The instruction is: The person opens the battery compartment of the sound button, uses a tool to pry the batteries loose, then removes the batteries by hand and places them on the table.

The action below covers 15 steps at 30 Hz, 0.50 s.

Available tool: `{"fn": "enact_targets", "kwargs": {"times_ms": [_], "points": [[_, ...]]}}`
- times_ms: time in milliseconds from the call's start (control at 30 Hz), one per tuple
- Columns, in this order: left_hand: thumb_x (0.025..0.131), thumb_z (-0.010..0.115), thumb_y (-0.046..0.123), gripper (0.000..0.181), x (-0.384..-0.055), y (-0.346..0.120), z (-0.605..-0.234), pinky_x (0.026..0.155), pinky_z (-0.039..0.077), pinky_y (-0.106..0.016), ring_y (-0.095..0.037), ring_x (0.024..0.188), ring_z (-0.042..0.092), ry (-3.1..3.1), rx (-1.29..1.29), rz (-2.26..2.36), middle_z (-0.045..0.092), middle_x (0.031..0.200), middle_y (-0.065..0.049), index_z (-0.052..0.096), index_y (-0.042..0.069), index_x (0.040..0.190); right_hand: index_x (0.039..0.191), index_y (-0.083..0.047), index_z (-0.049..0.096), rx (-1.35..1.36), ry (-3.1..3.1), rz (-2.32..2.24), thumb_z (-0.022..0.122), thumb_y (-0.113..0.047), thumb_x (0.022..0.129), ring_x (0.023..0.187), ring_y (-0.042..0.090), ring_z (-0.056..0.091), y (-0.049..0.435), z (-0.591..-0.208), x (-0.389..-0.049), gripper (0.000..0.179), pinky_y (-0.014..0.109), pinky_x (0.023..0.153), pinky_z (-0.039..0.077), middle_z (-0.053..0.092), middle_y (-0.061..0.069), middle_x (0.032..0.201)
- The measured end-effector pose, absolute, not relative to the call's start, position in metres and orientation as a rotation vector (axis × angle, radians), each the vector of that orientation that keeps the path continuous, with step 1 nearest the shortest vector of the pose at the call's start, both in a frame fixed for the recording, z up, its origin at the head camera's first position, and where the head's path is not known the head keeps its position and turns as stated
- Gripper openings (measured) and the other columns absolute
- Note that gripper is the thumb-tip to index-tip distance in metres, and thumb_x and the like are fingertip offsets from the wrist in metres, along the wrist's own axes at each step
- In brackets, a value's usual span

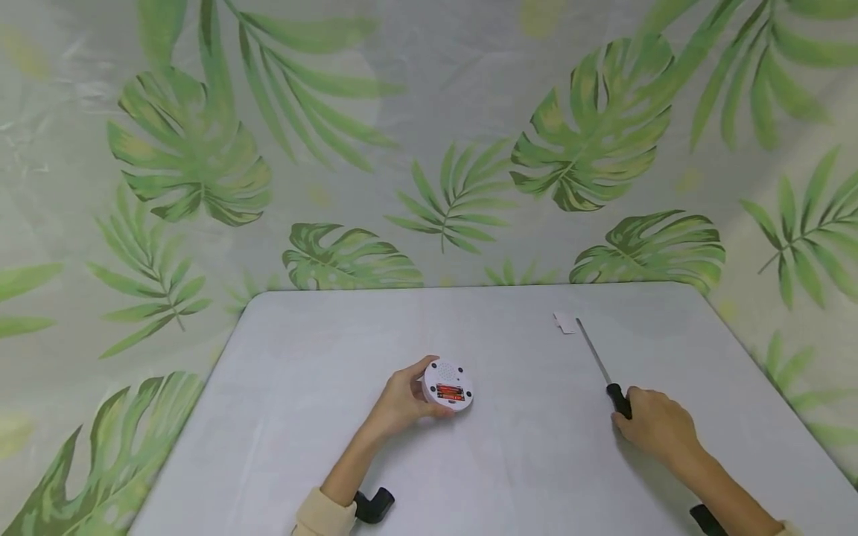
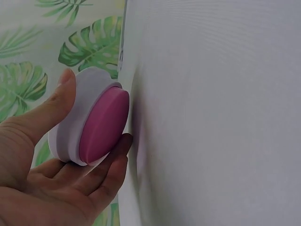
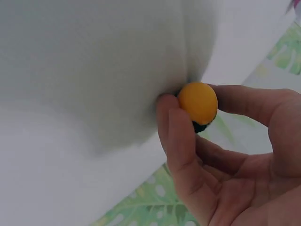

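Observation:
My left hand (image 1: pixel 402 400) grips a round white push-button buzzer (image 1: pixel 440 370) by its rim, above the middle of the table. Its underside faces the head camera, showing small dark feet, a speaker grille and two red batteries (image 1: pixel 450 392) in an uncovered compartment. In the left wrist view, the buzzer's pink domed top (image 2: pixel 106 125) faces the table. My right hand (image 1: pixel 660 423) holds a screwdriver (image 1: pixel 618 400) by its black handle, the long shaft pointing away toward the table's back. The handle's yellow end (image 3: pixel 198 103) shows between thumb and fingers in the right wrist view.
Close to the screwdriver's tip lies a small white piece (image 1: pixel 565 323) on the white table (image 1: pixel 322 335). Behind the table's back edge hangs a leaf-patterned cloth (image 1: pixel 449 149). Black wrist mounts (image 1: pixel 375 505) show near both forearms.

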<state>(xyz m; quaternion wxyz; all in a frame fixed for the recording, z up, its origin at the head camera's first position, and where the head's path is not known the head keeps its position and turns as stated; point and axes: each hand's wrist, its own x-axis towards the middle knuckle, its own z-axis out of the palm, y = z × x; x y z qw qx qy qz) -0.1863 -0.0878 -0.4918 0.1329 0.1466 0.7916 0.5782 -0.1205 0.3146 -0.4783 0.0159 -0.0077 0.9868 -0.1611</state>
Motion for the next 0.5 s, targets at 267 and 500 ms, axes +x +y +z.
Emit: {"fn": "enact_targets", "kwargs": {"times_ms": [267, 500], "points": [[0.072, 0.093, 0.001, 0.094, -0.186, -0.088, -0.495, 0.085, 0.059, -0.022, -0.02, 0.105, 0.069, 2.337, 0.461, 1.671, 0.062, 0.143, -0.019, 0.046, -0.002, 0.153, 0.091, 0.016, 0.06, 0.045, 3.014, -0.636, 0.063, -0.012, 0.093, 0.056, 0.018, 0.052, 0.321, -0.473, -0.119, 0.028, 0.029, 0.045, 0.041, 0.057, 0.009, 0.066], [0.072, 0.095, 0.009, 0.092, -0.187, -0.089, -0.494, 0.082, 0.056, -0.022, -0.016, 0.1, 0.065, 2.423, 0.468, 1.591, 0.068, 0.135, -0.014, 0.05, 0.001, 0.152, 0.108, 0.014, 0.056, 0.083, 3.137, -0.822, 0.059, -0.018, 0.102, 0.057, 0.016, 0.057, 0.334, -0.45, -0.114, 0.033, 0.029, 0.048, 0.041, 0.066, 0.01, 0.075]]}}
